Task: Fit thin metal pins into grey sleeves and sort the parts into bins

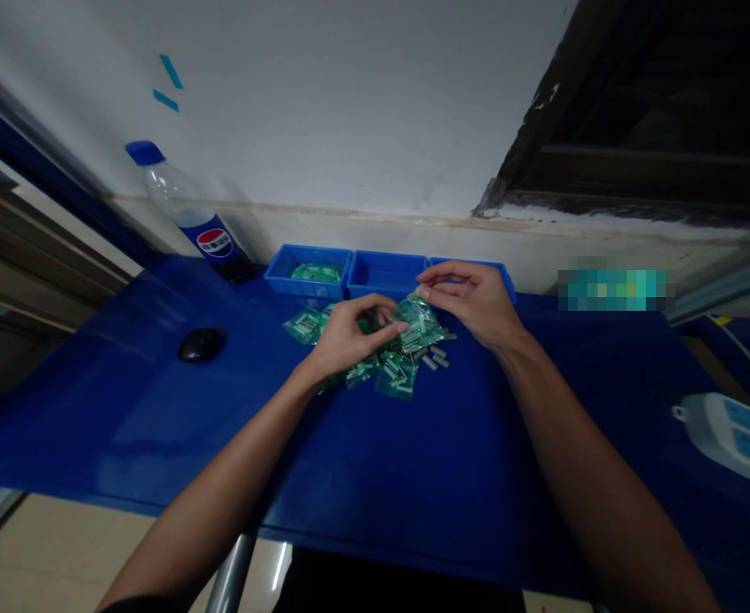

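Observation:
A small green-tinted plastic bag (421,323) of short metal pieces is held up over the table. My left hand (350,335) is closed on its left side, thumb across the front. At the bag's upper edge, my right hand (473,300) has thumb and forefinger pinched together, apparently on the plastic. Beneath and around my hands lies a pile of similar bags (398,375), partly hidden by my left hand. Several loose metal pieces (437,358) lie on the blue tabletop just right of the pile.
Behind the pile stand three blue bins; the left bin (276,277) holds green bags. A Pepsi bottle (214,243) stands at the back left, near a black computer mouse (201,345). A white power strip (710,426) lies at the right. The wall (362,102) bounds the table behind.

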{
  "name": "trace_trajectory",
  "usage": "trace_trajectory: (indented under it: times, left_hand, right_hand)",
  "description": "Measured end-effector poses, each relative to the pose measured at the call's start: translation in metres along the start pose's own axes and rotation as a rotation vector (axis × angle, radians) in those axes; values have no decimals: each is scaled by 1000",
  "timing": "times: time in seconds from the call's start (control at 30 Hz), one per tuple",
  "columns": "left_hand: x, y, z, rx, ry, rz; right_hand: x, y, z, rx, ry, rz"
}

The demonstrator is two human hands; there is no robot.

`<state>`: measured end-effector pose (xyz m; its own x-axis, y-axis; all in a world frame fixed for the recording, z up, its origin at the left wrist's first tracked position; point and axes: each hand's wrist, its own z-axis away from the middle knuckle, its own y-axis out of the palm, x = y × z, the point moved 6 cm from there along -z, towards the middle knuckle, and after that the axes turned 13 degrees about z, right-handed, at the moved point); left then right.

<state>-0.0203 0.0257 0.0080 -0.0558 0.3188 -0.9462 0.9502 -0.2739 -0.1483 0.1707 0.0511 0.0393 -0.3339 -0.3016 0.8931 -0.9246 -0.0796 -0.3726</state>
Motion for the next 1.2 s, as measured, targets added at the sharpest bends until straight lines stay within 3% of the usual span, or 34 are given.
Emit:
trace_trajectory:
  times: [0.17,0.37,0.43,0.57,0.77,0.87,1.03,1.2]
  left_hand:
    - [2,4,1,49,-153,304]
    - [0,9,5,247,-254,339]
    - [0,8,5,260,-261,354]
    - [9,-3,0,125,-271,397]
    - [18,-43,-11,-315,-102,415]
    - [24,-60,-11,-484,-92,404]
    - [36,-66,-10,-515,-198,449]
    - [36,-54,-10,-430,-202,411]
  right_hand:
    - [6,3,2,-5,-25,-55]
    - [10,2,2,-30,-91,-94]
    - [8,2,1,-29,-71,-63]
    - [-2,1,-1,5,14,97]
    - [-9,5,0,111,-16,437]
    - [-10,9,2,168,-46,510]
    - [-12,16,6,235,-134,655]
    - [-25,26,10,341,-161,800]
